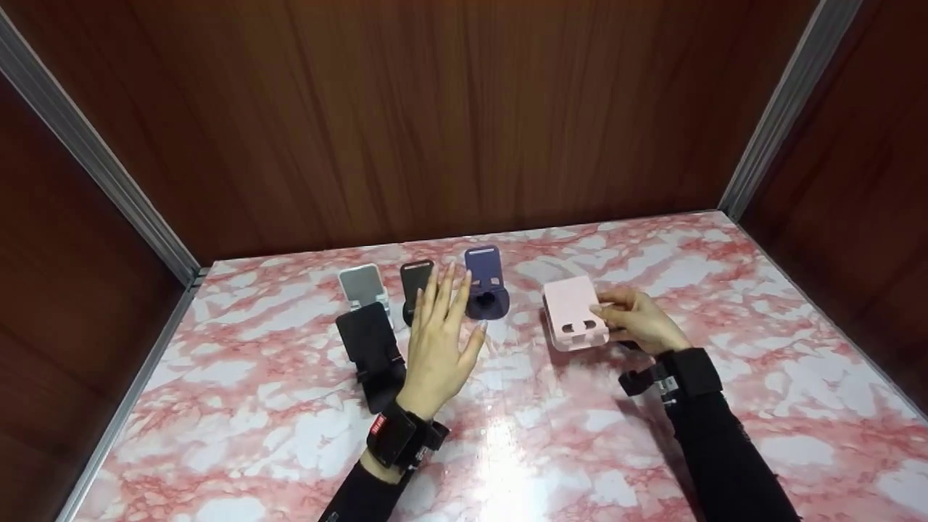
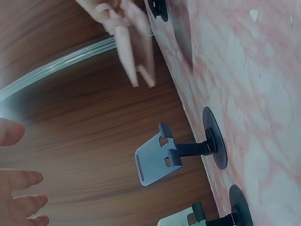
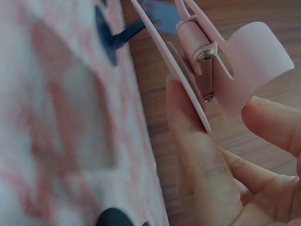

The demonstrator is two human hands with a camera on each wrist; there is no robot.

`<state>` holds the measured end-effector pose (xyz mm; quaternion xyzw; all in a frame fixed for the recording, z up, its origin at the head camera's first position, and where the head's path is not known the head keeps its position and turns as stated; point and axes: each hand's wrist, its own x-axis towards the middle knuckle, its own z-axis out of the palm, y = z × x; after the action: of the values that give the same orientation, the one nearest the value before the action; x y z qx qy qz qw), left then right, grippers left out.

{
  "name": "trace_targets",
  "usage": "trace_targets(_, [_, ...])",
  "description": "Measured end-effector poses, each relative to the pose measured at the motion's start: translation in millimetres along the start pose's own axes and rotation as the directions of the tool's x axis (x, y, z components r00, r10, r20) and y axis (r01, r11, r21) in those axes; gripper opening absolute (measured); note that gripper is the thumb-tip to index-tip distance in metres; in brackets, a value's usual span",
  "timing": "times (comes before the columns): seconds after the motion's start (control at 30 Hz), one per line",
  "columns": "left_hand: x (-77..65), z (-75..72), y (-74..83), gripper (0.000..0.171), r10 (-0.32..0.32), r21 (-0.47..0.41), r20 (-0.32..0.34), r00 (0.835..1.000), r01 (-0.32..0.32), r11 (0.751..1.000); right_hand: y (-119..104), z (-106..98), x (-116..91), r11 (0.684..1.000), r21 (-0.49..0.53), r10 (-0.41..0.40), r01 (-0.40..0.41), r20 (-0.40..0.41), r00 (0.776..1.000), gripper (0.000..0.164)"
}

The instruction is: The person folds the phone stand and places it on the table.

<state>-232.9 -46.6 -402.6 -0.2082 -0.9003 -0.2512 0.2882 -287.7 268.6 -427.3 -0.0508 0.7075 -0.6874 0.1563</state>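
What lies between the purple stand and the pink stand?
In the head view, only bare tabletop shows between the purple stand and the pink stand in the right hand.

In the right hand [image 1: 641, 320]: pale pink folding stand with flat plates [image 1: 569, 299], smooth, satin-matt; metal or plastic, I cannot tell. Screw heads [image 3: 206, 55] on it: shiny bare metal. Left of the left hand [image 1: 437, 348]: black flat-plated stand [image 1: 366, 333], smooth, matt. Beneath both hands: pink-and-white marbled tabletop [image 1: 580, 449], smooth, glossy, glare visible from where I stand. Beyond them: dark brown wood-grain panel [image 1: 471, 123], low sheen; silver-grey metal strip [image 1: 790, 109], dull. Right wrist: black sleeve [image 1: 728, 457], matt cloth.
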Motion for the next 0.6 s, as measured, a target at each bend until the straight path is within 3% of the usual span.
trace_targets(0.3, [1.0, -1.2, -0.2, 0.066, 0.002, -0.003, -0.012, 1.000, -0.002, 1.000, 13.6, -0.7, 5.4, 0.977, -0.209, 0.036, -0.049, -0.065, 0.997, 0.052])
trace_targets(0.43, [0.9, -3.9, -0.5, 0.065, -0.004, -0.004, -0.007, 1.000, 0.004, 1.000, 15.0, -0.5, 4.4, 0.933, -0.352, 0.044, -0.078, -0.104, 0.994, 0.058])
trace_targets(0.6, [2.6, -11.7, -2.9, 0.064, -0.009, -0.011, -0.008, 1.000, 0.009, 1.000, 12.8, 3.2, 2.8, 0.888, -0.443, 0.054, -0.120, -0.160, 0.986, 0.063])
